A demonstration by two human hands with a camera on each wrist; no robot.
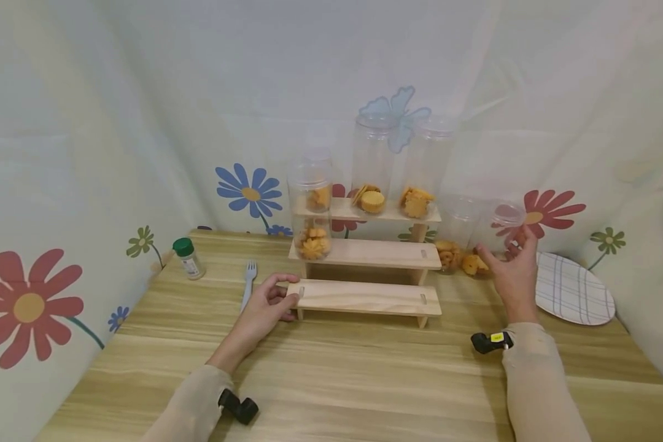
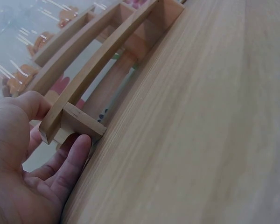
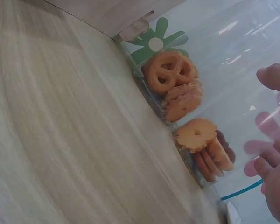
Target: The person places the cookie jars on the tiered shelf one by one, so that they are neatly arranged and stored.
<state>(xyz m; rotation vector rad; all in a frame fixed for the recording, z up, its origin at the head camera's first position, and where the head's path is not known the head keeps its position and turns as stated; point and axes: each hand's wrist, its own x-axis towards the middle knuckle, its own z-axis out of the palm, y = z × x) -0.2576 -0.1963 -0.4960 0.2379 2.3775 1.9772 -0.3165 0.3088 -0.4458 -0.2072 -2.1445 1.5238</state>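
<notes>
- While my left hand (image 1: 267, 301) grasps the left end of the wooden rack's lowest step (image 1: 364, 296), I see other fingers curled lower down, beside that step's leg (image 2: 84, 120).
- My right hand (image 1: 512, 270) is at the rightmost jar (image 1: 493, 230), thumb and fingers parted wide with the clear wall between or behind them; I cannot tell whether they touch it.
- That jar stands upright on the table (image 1: 364, 380) with cookies (image 3: 205, 147) at its bottom.
- Just beside it I have a second jar (image 1: 457, 230), which holds a pretzel-shaped cookie (image 3: 170, 72) and stands next to the rack's right end.
- Three more jars stand along the top step (image 1: 345, 209), and one stands at the left of the middle step (image 1: 381, 253).
- Beyond my right hand lies a checked plate (image 1: 574, 288); near my left, a fork (image 1: 248, 285).
</notes>
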